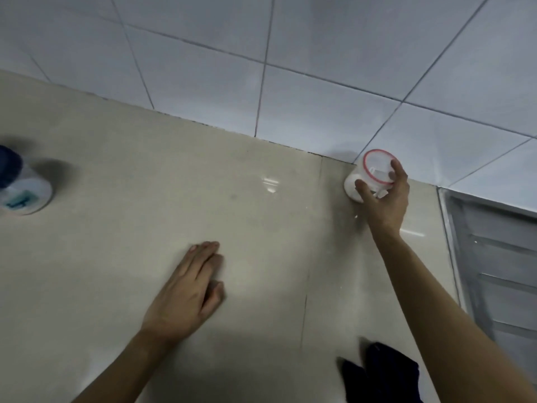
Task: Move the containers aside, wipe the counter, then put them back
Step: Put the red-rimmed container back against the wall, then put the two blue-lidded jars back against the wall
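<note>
— Where's the jar, then?

— At about two o'clock, hard against the tiled wall (319, 68) at the back of the counter (145, 170). The red-rimmed jar (366, 175) is a small clear plastic one, white in its lower part. Whether that white is contents or the body itself, I can't tell. The right hand (383, 196) is wrapped round it from above and the side, thumb on the near wall, a finger over the red lid ring.

— Heavy?

— Probably light, going by its size and the one-handed grip. The plastic looks smooth and stiff, so slippery rather than fragile. I'd hold the body below the lid — the lid looks like a clip-on sort, and lifting by it alone might pop it.

— And the other hand?

— The left hand (186, 292) lies flat on the counter near six o'clock, fingers loose, nothing in it.

— Anything else about?

— A white tub with a dark blue lid (21, 184) at nine o'clock, well apart — wider, likely a whole-palm grip. A dark cloth (377, 373) lies near five o'clock, partly under the right forearm, and the metal draining board (494, 271) sits at three o'clock.
</note>
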`<action>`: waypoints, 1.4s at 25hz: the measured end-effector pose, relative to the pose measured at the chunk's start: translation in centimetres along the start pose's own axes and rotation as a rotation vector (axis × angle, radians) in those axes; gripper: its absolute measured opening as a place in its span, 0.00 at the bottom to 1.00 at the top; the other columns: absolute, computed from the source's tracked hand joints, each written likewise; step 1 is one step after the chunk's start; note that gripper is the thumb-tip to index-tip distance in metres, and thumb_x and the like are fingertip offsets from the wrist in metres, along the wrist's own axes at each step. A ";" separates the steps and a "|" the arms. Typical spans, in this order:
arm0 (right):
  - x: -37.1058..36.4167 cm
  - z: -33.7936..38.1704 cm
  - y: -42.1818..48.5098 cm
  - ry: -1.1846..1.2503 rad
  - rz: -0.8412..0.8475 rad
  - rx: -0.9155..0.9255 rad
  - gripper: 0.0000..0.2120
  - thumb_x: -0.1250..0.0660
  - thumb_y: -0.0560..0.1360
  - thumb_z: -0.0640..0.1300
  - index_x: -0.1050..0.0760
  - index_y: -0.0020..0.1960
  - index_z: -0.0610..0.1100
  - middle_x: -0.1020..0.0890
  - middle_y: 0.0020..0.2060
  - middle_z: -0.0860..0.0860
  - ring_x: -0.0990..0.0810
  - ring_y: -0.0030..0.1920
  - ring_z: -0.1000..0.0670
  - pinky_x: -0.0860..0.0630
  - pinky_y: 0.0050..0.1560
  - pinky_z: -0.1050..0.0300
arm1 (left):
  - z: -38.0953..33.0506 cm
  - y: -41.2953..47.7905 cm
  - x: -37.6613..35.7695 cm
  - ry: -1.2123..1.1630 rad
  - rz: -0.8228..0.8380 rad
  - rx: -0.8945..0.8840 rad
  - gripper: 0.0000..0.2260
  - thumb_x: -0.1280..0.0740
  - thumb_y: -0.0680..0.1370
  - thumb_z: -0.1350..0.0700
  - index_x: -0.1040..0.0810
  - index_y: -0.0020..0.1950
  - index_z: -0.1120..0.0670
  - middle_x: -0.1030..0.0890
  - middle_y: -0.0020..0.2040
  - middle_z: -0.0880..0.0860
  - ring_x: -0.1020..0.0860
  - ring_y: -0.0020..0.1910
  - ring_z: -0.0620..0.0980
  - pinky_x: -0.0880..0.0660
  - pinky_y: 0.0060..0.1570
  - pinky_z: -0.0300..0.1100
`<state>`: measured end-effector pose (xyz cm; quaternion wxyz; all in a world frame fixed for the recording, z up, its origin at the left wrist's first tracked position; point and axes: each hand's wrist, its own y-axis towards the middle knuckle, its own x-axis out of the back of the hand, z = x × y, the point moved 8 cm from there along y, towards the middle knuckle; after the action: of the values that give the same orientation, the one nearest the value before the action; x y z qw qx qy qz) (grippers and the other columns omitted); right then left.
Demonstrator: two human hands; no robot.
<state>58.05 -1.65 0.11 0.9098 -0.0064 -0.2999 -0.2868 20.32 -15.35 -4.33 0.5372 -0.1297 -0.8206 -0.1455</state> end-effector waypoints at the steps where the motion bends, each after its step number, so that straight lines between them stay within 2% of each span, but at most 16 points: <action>1: -0.2 0.0 0.6 -0.005 0.002 0.006 0.37 0.26 0.69 0.51 0.40 0.72 0.53 0.30 0.67 0.47 0.30 0.67 0.47 0.31 0.66 0.50 | 0.1 0.0 0.0 -0.011 0.001 0.001 0.22 0.40 0.77 0.49 0.26 0.65 0.61 0.28 0.70 0.59 0.33 0.71 0.55 0.47 0.75 0.45; 6: -1.3 0.0 2.8 -0.043 0.040 0.008 0.39 0.25 0.68 0.51 0.43 0.73 0.54 0.32 0.69 0.46 0.32 0.68 0.44 0.32 0.68 0.48 | -0.2 0.2 0.2 -0.022 -0.029 -0.024 0.21 0.40 0.77 0.50 0.26 0.64 0.61 0.28 0.69 0.58 0.33 0.71 0.55 0.46 0.75 0.47; 8: -1.3 0.5 2.5 -0.084 0.053 -0.020 0.42 0.25 0.69 0.47 0.46 0.75 0.53 0.38 0.72 0.44 0.35 0.71 0.42 0.36 0.69 0.49 | -0.1 0.2 0.2 -0.011 -0.038 -0.032 0.20 0.40 0.77 0.50 0.26 0.64 0.61 0.28 0.69 0.58 0.32 0.70 0.55 0.45 0.75 0.47; 10: -0.3 1.1 0.6 -0.115 -0.010 -0.058 0.45 0.25 0.70 0.46 0.50 0.76 0.54 0.46 0.75 0.43 0.39 0.73 0.42 0.39 0.71 0.49 | 0.0 0.0 0.2 0.003 -0.061 -0.033 0.20 0.39 0.76 0.51 0.25 0.63 0.61 0.27 0.68 0.58 0.32 0.70 0.55 0.45 0.74 0.47; 11: 0.2 1.6 -0.9 -0.132 -0.041 -0.046 0.44 0.26 0.70 0.46 0.49 0.76 0.54 0.46 0.75 0.44 0.39 0.73 0.43 0.39 0.72 0.49 | 0.0 -0.1 0.3 0.004 -0.077 -0.028 0.19 0.39 0.76 0.52 0.25 0.63 0.61 0.26 0.67 0.59 0.32 0.69 0.55 0.45 0.75 0.47; 13: 0.5 2.5 -5.0 -0.152 -0.018 0.024 0.36 0.29 0.73 0.46 0.44 0.75 0.50 0.39 0.72 0.45 0.33 0.69 0.45 0.33 0.70 0.48 | -0.1 -0.1 0.3 -0.001 -0.098 -0.031 0.18 0.37 0.75 0.53 0.24 0.61 0.62 0.26 0.66 0.59 0.31 0.68 0.56 0.45 0.75 0.46; 17: -2.3 5.1 -13.8 -0.246 0.256 0.223 0.21 0.34 0.76 0.44 0.33 0.68 0.45 0.29 0.63 0.43 0.24 0.59 0.45 0.25 0.59 0.47 | 0.7 -0.6 1.4 -0.150 -0.108 -0.010 0.14 0.35 0.75 0.56 0.24 0.58 0.61 0.24 0.63 0.60 0.28 0.65 0.57 0.34 0.68 0.51; 19: -5.6 8.3 -18.5 -0.251 0.403 0.353 0.16 0.36 0.77 0.46 0.29 0.64 0.44 0.27 0.60 0.45 0.23 0.56 0.46 0.24 0.57 0.48 | 3.0 -3.1 3.4 -0.274 -0.150 0.024 0.11 0.36 0.76 0.57 0.23 0.56 0.60 0.23 0.61 0.58 0.28 0.64 0.55 0.32 0.67 0.48; 22: -12.1 13.1 -24.0 -0.212 0.613 0.459 0.15 0.38 0.77 0.50 0.26 0.59 0.44 0.25 0.55 0.50 0.21 0.50 0.50 0.24 0.52 0.58 | 8.6 -7.2 7.8 -0.322 -0.249 0.086 0.09 0.38 0.76 0.59 0.22 0.53 0.58 0.22 0.58 0.55 0.27 0.62 0.52 0.35 0.69 0.43; 26: -23.0 21.3 -29.6 -0.169 0.849 0.556 0.11 0.34 0.76 0.43 0.25 0.58 0.45 0.25 0.52 0.52 0.21 0.48 0.51 0.31 0.47 0.76 | 19.3 -11.0 15.5 -0.184 -0.435 0.289 0.10 0.38 0.75 0.60 0.24 0.54 0.60 0.25 0.62 0.57 0.29 0.63 0.54 0.40 0.73 0.45; 28: -27.7 26.3 -31.2 -0.143 0.875 0.618 0.13 0.32 0.75 0.44 0.25 0.59 0.45 0.25 0.53 0.51 0.22 0.50 0.52 0.30 0.49 0.74 | 23.4 -11.3 19.2 -0.089 -0.517 0.372 0.12 0.36 0.74 0.61 0.25 0.57 0.60 0.27 0.64 0.59 0.31 0.64 0.57 0.38 0.71 0.47; 31: -33.0 33.9 -31.8 -0.110 0.759 0.729 0.20 0.29 0.72 0.48 0.27 0.61 0.44 0.24 0.57 0.48 0.24 0.55 0.51 0.26 0.56 0.57 | 29.1 -10.8 23.8 -0.004 -0.593 0.531 0.20 0.33 0.73 0.55 0.29 0.63 0.60 0.31 0.66 0.62 0.34 0.67 0.60 0.36 0.69 0.53; 33: -36.1 37.1 -31.7 -0.098 0.744 0.710 0.29 0.26 0.66 0.52 0.29 0.63 0.44 0.26 0.60 0.46 0.27 0.59 0.48 0.27 0.59 0.54 | 32.4 -10.1 25.0 0.025 -0.541 0.625 0.27 0.32 0.70 0.48 0.31 0.64 0.60 0.30 0.65 0.62 0.32 0.65 0.62 0.33 0.66 0.55; 35: -39.0 38.2 -32.1 -0.152 0.870 0.651 0.38 0.25 0.62 0.54 0.33 0.67 0.46 0.29 0.63 0.45 0.29 0.62 0.45 0.28 0.62 0.50 | 33.9 -9.3 24.7 0.039 -0.456 0.650 0.30 0.34 0.66 0.42 0.30 0.61 0.59 0.27 0.60 0.62 0.29 0.59 0.62 0.29 0.59 0.56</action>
<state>-5.13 -1.24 4.79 0.8752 0.1311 -0.4078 0.2248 -21.29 -9.70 4.59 0.5196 0.2355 -0.8213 0.0039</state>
